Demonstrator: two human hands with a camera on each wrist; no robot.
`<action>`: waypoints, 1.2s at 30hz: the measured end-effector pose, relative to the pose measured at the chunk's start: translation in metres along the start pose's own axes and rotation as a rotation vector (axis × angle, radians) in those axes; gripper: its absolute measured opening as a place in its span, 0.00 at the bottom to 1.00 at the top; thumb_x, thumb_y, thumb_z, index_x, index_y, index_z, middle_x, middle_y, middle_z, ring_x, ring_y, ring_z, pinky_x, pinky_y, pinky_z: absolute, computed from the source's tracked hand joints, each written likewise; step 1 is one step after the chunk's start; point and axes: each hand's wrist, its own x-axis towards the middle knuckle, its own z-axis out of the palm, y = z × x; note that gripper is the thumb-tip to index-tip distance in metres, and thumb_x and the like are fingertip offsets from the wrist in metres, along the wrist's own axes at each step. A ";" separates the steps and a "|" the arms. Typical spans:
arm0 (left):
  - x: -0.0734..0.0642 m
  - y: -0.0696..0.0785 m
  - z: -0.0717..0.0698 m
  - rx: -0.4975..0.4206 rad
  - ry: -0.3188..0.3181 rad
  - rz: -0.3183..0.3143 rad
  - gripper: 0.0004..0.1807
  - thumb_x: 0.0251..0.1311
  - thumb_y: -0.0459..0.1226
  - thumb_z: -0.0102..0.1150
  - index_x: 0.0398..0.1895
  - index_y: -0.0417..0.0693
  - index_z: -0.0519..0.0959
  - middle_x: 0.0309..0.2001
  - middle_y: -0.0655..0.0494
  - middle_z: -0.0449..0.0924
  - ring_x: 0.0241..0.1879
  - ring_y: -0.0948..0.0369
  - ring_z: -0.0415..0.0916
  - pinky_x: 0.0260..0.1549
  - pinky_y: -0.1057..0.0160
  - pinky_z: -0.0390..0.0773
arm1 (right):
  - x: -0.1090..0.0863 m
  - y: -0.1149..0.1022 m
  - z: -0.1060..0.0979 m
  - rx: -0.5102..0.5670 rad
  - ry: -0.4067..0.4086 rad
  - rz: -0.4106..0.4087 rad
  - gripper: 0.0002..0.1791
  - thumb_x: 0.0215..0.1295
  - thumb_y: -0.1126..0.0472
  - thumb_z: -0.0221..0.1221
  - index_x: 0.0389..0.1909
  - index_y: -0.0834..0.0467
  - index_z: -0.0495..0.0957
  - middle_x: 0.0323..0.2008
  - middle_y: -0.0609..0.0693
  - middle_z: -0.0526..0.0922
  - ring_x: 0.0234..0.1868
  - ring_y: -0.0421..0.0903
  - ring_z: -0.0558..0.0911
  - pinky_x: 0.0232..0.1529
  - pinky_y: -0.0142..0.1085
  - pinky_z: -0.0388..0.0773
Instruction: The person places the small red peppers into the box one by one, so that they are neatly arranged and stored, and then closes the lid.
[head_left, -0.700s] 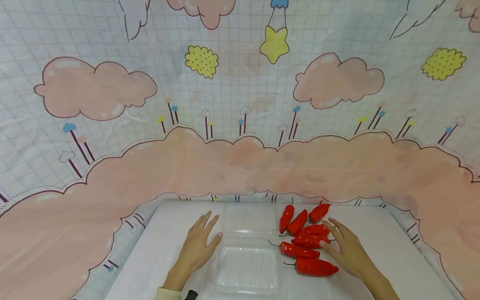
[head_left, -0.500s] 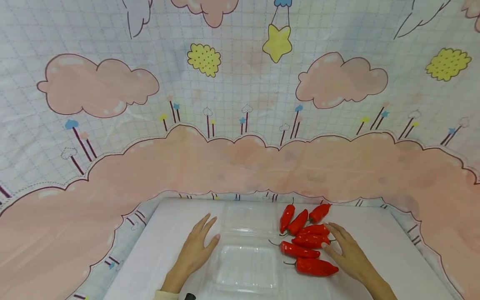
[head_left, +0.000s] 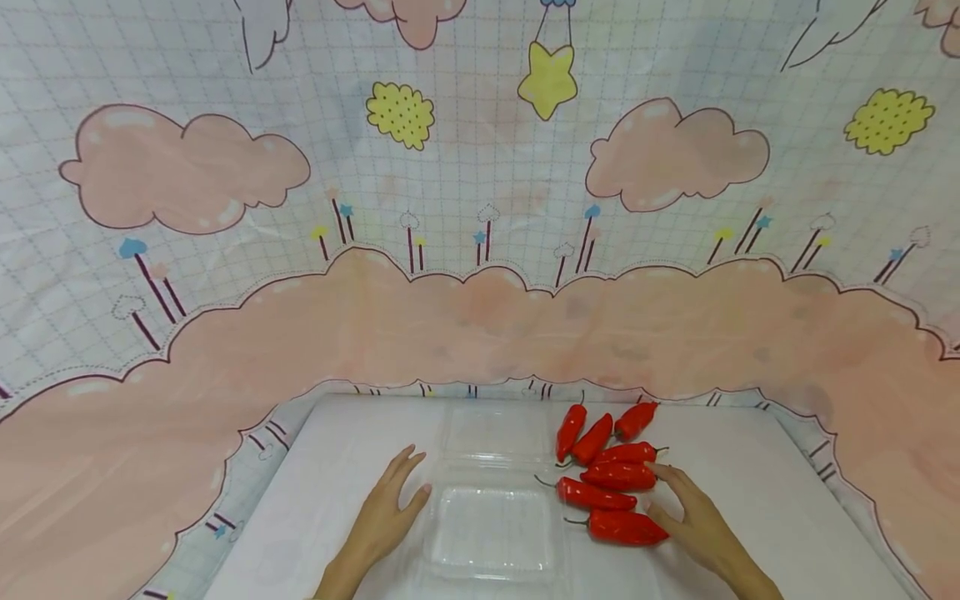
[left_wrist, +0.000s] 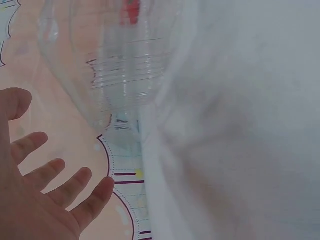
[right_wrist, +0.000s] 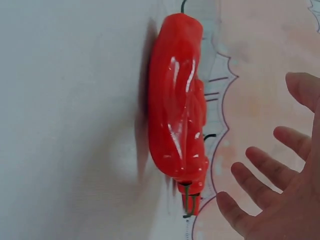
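On the white table lies a loose group of several glossy red peppers [head_left: 626,528] with thin green stems. My right hand [head_left: 693,518] is at the group's right side, fingers apart and slightly bent, holding nothing; it overlaps the tip of the nearest pepper. Whether it touches any pepper, I cannot tell. In the right wrist view, one red pepper [right_wrist: 172,100] partly hides others behind it. A clear plastic clamshell container [head_left: 491,533] lies unfolded left of the peppers. Beside its left edge my left hand [head_left: 382,515] is spread, with nothing in it.
The container's lid half [head_left: 495,433] lies flat towards the table's far edge. Behind the white table [head_left: 315,450] hangs a patterned cloth [head_left: 480,325] with clouds and stars, which also shows along the table's sides.
Both hands have drawn slightly back towards the person. The right hand has come down nearer the closest pepper. The peppers and container stay in place; the head view has shifted a little.
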 end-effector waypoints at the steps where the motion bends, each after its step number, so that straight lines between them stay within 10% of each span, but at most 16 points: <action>1: -0.001 -0.001 0.000 0.000 -0.003 -0.002 0.29 0.67 0.47 0.57 0.70 0.56 0.67 0.75 0.52 0.60 0.69 0.42 0.64 0.62 0.35 0.69 | -0.001 0.001 0.001 0.008 -0.001 -0.001 0.38 0.65 0.45 0.60 0.72 0.54 0.61 0.70 0.64 0.65 0.68 0.68 0.65 0.57 0.68 0.72; 22: -0.014 -0.007 0.005 -0.090 -0.134 -0.021 0.25 0.67 0.44 0.57 0.66 0.52 0.72 0.75 0.53 0.59 0.48 0.49 0.80 0.43 0.50 0.83 | -0.006 0.012 0.021 0.109 -0.044 0.073 0.35 0.55 0.52 0.70 0.64 0.54 0.71 0.61 0.56 0.77 0.60 0.56 0.76 0.57 0.57 0.78; 36: -0.015 -0.014 0.004 -0.156 -0.205 0.011 0.26 0.67 0.41 0.58 0.66 0.45 0.72 0.75 0.48 0.59 0.57 0.47 0.77 0.40 0.67 0.83 | -0.004 0.017 0.027 0.149 -0.069 0.066 0.35 0.51 0.53 0.73 0.61 0.53 0.73 0.59 0.55 0.79 0.55 0.52 0.79 0.51 0.48 0.84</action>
